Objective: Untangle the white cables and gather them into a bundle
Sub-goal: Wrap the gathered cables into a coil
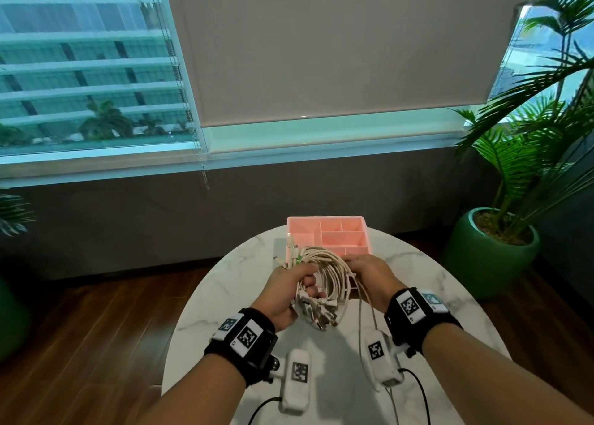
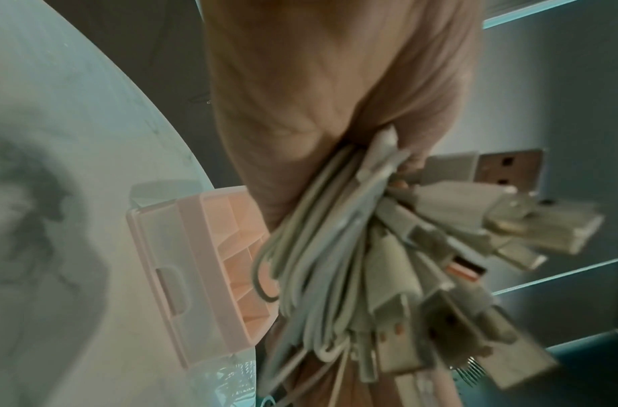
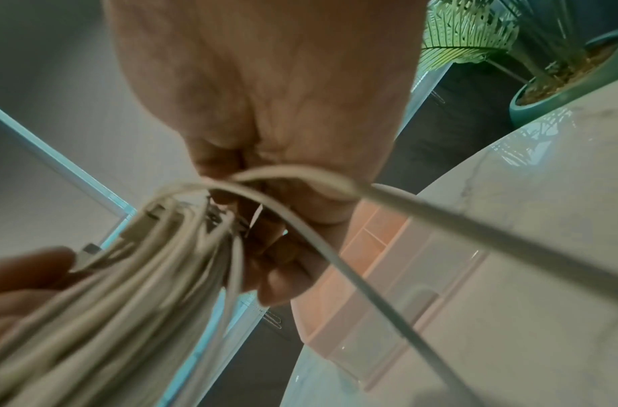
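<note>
A looped bundle of white cables [image 1: 324,275] hangs in the air above the round marble table [image 1: 231,296]. My left hand [image 1: 294,291] grips the bundle's left side, fingers curled round the strands; several USB plugs [image 2: 474,247] fan out below the fist. My right hand [image 1: 369,272] holds the bundle's right side, its fingers curled round the cable loops [image 3: 203,236]. One loose white strand [image 3: 352,281] runs from the right hand down past the wrist toward the table. More connector ends [image 1: 291,251] stick up above the left hand.
A pink compartment tray [image 1: 331,231] stands on the table just behind the hands. A potted palm [image 1: 495,241] is on the floor at right. A window sill and wall lie beyond the table. Wooden floor surrounds it.
</note>
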### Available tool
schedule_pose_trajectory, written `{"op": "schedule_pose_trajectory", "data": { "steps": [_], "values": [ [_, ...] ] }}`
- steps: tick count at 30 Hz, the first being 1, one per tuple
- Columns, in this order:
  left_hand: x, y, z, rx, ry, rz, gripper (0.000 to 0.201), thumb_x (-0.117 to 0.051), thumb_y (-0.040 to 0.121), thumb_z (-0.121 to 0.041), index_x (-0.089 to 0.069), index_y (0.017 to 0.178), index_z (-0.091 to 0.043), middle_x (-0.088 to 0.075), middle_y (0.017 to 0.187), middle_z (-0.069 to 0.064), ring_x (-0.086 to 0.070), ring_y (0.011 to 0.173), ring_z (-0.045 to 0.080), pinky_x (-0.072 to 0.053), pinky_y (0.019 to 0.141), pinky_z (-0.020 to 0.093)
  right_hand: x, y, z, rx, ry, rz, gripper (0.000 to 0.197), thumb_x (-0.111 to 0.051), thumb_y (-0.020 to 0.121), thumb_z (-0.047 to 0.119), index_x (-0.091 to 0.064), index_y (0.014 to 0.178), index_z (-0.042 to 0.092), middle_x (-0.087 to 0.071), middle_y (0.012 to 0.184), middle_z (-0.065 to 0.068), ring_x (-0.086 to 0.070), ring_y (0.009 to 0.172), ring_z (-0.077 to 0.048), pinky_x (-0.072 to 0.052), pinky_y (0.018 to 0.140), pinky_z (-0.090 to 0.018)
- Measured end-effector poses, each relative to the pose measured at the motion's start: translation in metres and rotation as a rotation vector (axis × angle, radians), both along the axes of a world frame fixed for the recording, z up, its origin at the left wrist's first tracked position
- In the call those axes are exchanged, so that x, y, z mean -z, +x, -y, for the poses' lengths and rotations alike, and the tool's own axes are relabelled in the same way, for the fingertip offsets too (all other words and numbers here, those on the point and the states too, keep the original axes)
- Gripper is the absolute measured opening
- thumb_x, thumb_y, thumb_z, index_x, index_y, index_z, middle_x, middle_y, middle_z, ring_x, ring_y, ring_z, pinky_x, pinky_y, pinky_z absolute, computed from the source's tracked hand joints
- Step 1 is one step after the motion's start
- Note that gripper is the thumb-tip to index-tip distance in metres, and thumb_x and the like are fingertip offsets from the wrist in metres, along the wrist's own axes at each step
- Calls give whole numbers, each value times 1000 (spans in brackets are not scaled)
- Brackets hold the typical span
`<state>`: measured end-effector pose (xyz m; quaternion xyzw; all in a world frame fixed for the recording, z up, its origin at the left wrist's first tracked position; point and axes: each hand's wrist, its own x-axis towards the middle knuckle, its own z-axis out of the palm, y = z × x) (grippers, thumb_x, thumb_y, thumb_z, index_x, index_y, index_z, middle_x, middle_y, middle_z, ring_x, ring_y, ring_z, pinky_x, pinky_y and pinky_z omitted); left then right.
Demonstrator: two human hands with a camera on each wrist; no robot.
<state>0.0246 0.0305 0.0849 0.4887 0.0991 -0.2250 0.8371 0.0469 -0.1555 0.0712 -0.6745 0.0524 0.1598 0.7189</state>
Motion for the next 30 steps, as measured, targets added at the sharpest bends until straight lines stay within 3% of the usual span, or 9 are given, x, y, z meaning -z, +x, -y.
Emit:
{"op": "schedule_pose_trajectory", "data": {
  "steps": [4, 7, 9, 12, 16, 18, 22, 26, 30],
  "values": [
    [-1, 7, -2, -69, 17, -19, 20, -59, 95, -4, -57, 76, -9, -43, 52, 0, -44, 39, 12, -54, 58, 32, 4, -4, -4, -39, -8, -4, 44, -52, 95, 39, -69, 115, 3, -71, 99, -19, -64, 85, -35, -55, 79, -49],
    [-1, 8, -4, -67, -6, -33, 26, -59, 95, -5, -57, 69, -10, -44, 51, -1, -45, 40, 11, -52, 60, 31, 9, -7, -8, -113, -48, 32, 32, -58, 98, 37, -69, 117, 14, -72, 109, -22, -67, 92, -42, -54, 86, -59],
    [-1, 8, -5, -59, -33, -55, 27, -59, 95, -6, -57, 69, -11, -43, 51, -2, -44, 39, 10, -52, 62, 31, 10, -10, -9, -92, -29, 46, 29, -56, 100, 36, -70, 115, 16, -72, 102, -23, -67, 78, -38, -57, 70, -47],
    [-3, 9, -11, -47, -61, -81, 23, -59, 95, -6, -58, 73, -12, -39, 52, -3, -41, 38, 9, -54, 57, 29, 6, -12, -8, -73, -217, 167, 30, -55, 100, 41, -71, 109, 17, -70, 73, -7, -54, 47, -20, -42, 46, -26],
    [-5, 8, -17, -47, -65, -99, 22, -57, 96, -5, -59, 75, -11, -38, 54, -3, -40, 37, 9, -54, 54, 29, 4, -4, 6, -59, -523, 320, 31, -61, 92, 54, -72, 92, 25, -60, 56, 2, -54, 51, -13, -46, 53, -28],
    [-5, 7, -19, -49, -70, -105, 24, -57, 96, -4, -60, 73, -11, -37, 55, -3, -39, 37, 9, -54, 54, 28, 2, 0, 15, -57, -594, 345, 31, -60, 94, 49, -73, 85, 23, -64, 63, 1, -57, 59, -11, -49, 64, -31],
    [-5, 6, -21, -35, -66, -107, 30, -57, 96, -5, -60, 68, -14, -37, 55, -4, -38, 37, 9, -54, 55, 29, -8, 6, 24, -61, -531, 339, 20, -64, 95, 29, -77, 85, 18, -63, 65, 5, -53, 60, -8, -44, 61, -23],
    [-6, 3, -19, -3, -52, -115, 28, -57, 96, -6, -54, 70, -15, -36, 56, -5, -37, 38, 9, -54, 55, 28, -7, 13, 30, -45, -538, 373, 13, -67, 94, 28, -78, 99, 23, -74, 88, 10, -66, 87, -9, -50, 83, -27],
    [-8, 2, -15, 6, -66, -109, 21, -57, 96, -5, -52, 77, -14, -35, 57, -4, -37, 38, 9, -51, 50, 26, -11, 6, 22, -81, -446, 331, 22, -53, 102, 21, -74, 103, 16, -69, 73, 13, -55, 62, 7, -41, 60, -11]
  ]
}}
